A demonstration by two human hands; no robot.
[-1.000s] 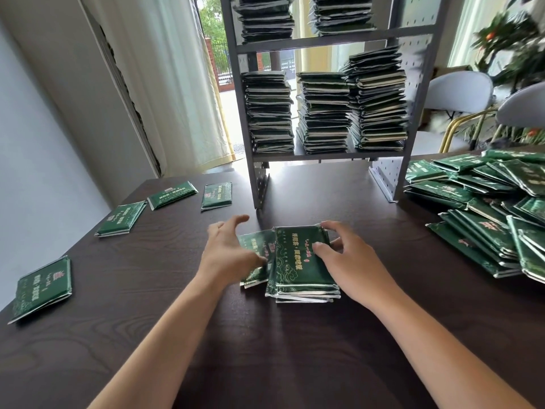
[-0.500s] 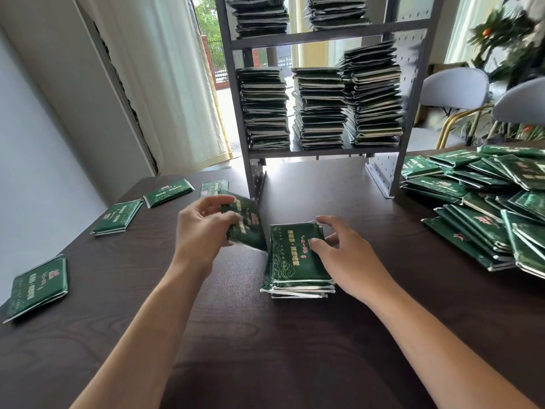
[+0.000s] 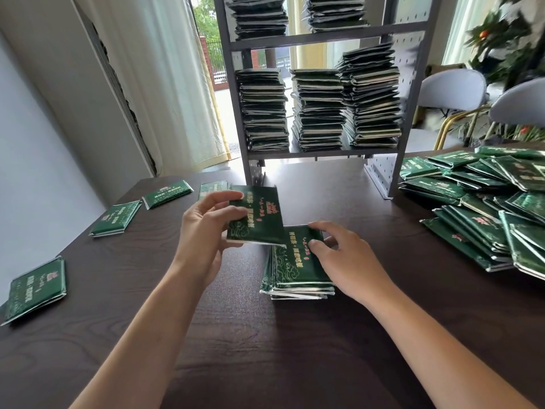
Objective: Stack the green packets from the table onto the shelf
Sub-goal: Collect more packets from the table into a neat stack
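On the far left of the dark table (image 3: 97, 335) I saw a few loose green packets (image 3: 116, 217) lying flat and well apart from each other, waiting their turn. My left hand (image 3: 203, 240) pinched one packet (image 3: 256, 215) by its left edge, thumb on top and fingers beneath, holding it in the air just above and to the left of the small pile (image 3: 298, 265) in front of me. To land it well, I judged I should square its corners over the pile before letting go, since the slick wrappers looked likely to slide. My right hand (image 3: 351, 261) rested on the pile's right side, thumb pressing the top packet and fingers curled round the far edge, steadying it; that grip should stay firm. Beyond stood the shelf (image 3: 321, 153), its lower tier carrying three tall stacks, and at far right lay a big heap of packets (image 3: 483, 208) not yet sorted.
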